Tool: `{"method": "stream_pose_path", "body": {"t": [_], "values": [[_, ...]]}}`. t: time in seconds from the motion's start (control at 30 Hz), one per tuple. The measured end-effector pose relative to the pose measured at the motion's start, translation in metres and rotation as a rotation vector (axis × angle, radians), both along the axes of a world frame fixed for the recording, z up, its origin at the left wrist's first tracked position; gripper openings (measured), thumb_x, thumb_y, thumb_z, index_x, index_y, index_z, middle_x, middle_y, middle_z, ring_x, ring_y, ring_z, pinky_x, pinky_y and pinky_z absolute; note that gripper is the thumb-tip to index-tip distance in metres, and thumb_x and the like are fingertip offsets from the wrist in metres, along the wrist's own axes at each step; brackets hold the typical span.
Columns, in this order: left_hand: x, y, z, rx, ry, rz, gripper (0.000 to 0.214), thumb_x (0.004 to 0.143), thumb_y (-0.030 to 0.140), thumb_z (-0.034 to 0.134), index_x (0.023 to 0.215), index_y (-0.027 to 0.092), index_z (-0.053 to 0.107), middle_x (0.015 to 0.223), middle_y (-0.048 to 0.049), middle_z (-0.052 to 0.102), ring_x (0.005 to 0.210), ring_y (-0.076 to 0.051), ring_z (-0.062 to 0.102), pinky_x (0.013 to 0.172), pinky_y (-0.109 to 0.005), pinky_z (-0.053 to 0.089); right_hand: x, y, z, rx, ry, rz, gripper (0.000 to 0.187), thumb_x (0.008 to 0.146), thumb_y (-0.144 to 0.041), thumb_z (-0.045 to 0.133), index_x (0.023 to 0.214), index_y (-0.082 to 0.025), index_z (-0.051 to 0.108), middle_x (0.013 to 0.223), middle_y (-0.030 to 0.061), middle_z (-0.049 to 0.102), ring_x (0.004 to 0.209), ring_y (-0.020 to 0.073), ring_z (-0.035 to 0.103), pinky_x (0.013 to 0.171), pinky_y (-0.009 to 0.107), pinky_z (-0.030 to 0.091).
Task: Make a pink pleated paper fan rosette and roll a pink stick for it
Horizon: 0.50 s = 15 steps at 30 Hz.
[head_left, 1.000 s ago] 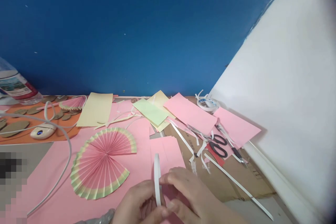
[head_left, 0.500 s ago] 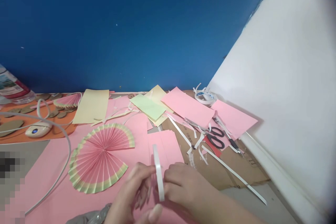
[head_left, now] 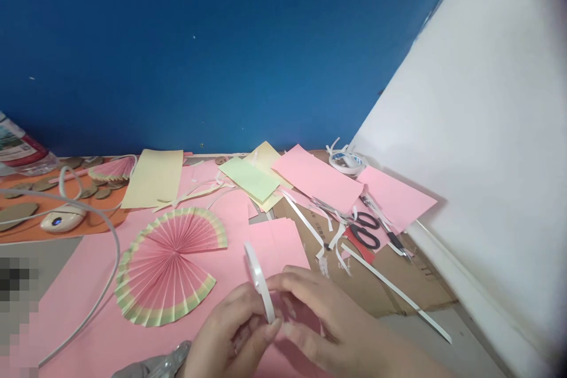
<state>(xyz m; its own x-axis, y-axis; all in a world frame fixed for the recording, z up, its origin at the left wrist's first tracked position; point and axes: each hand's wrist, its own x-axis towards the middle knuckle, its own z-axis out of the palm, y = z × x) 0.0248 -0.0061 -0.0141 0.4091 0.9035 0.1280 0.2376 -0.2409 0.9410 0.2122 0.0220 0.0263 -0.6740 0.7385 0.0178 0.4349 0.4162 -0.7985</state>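
Between my hands stands a narrow roll of white tape point(head_left: 259, 283), seen edge-on and tilted. My left hand point(head_left: 241, 331) is closed on its lower part, thumb at the near edge. Just right of the roll, my right hand point(head_left: 325, 322) has its fingers curved and its thumb apart; the fingertips are close to the roll, and whether they touch it I cannot tell. Left of the hands lies a pleated paper fan point(head_left: 175, 254), pink with a yellow-green rim and a wedge-shaped gap. Pink sheets point(head_left: 279, 242) lie behind the hands.
Black-handled scissors point(head_left: 365, 230), a pen point(head_left: 387, 227) and white strips point(head_left: 398, 292) lie on brown cardboard point(head_left: 381, 295). Another tape roll point(head_left: 346, 162) sits at the back. Green paper point(head_left: 252, 179), a white device point(head_left: 64, 218) with a cable, and a bottle point(head_left: 24, 147) are farther back.
The tape roll has tilted to the left at its top. My right hand's fingers have spread from a closed curl, and my left thumb has come up against the roll.
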Motion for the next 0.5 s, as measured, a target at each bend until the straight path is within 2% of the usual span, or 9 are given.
{"method": "stream_pose_path", "body": {"t": [0.07,0.13,0.27,0.33,0.43,0.5], "values": [[0.002,0.001,0.000,0.013,0.009,-0.059,0.014,0.086,0.026,0.053,0.087,0.019,0.065,0.077,-0.0043,0.061,0.060,-0.013,0.053,0.058,-0.022,0.048,0.000,-0.001,0.003,-0.112,-0.005,0.000,0.010,0.085,-0.027,0.057,0.092,-0.021,0.053,0.074,-0.0031,0.048,0.064,0.0112,0.046,0.058,0.021,0.039],[0.003,0.001,0.000,0.019,0.028,-0.061,0.014,0.085,0.026,0.054,0.085,0.018,0.065,0.072,-0.0035,0.060,0.060,-0.013,0.054,0.058,-0.021,0.049,-0.001,-0.001,0.003,-0.156,-0.014,-0.030,0.008,0.085,-0.025,0.058,0.085,-0.021,0.051,0.070,-0.0050,0.044,0.059,0.0095,0.042,0.053,0.019,0.036],[0.005,-0.004,0.000,-0.072,-0.002,0.014,0.014,0.084,0.029,0.055,0.084,0.018,0.064,0.067,-0.0017,0.057,0.058,-0.013,0.053,0.056,-0.021,0.048,0.000,-0.001,-0.001,-0.073,0.009,-0.052,0.011,0.088,-0.018,0.053,0.080,-0.021,0.045,0.073,-0.0046,0.046,0.063,0.0085,0.045,0.057,0.017,0.037],[0.007,-0.008,0.000,-0.150,-0.080,0.059,0.019,0.084,0.034,0.056,0.093,0.018,0.062,0.069,-0.0020,0.056,0.058,-0.013,0.053,0.056,-0.022,0.048,0.001,-0.001,-0.006,0.066,-0.005,0.002,0.009,0.090,-0.016,0.048,0.083,-0.021,0.047,0.076,-0.0032,0.050,0.066,0.0092,0.047,0.060,0.018,0.038],[0.007,-0.011,0.000,-0.229,-0.243,0.156,0.039,0.083,0.045,0.055,0.113,0.022,0.051,0.075,-0.0020,0.053,0.059,-0.013,0.052,0.053,-0.023,0.047,0.002,0.001,-0.017,0.413,-0.146,0.093,0.011,0.091,-0.013,0.043,0.089,-0.019,0.052,0.075,-0.0002,0.051,0.065,0.0128,0.045,0.059,0.024,0.035],[0.005,-0.010,-0.001,-0.235,-0.282,0.223,0.035,0.083,0.048,0.054,0.109,0.023,0.050,0.074,-0.0003,0.050,0.058,-0.012,0.049,0.051,-0.022,0.045,0.002,0.003,-0.024,0.600,-0.296,0.104,0.013,0.089,-0.011,0.044,0.092,-0.018,0.055,0.074,0.0013,0.052,0.065,0.0150,0.044,0.059,0.027,0.033]]}}
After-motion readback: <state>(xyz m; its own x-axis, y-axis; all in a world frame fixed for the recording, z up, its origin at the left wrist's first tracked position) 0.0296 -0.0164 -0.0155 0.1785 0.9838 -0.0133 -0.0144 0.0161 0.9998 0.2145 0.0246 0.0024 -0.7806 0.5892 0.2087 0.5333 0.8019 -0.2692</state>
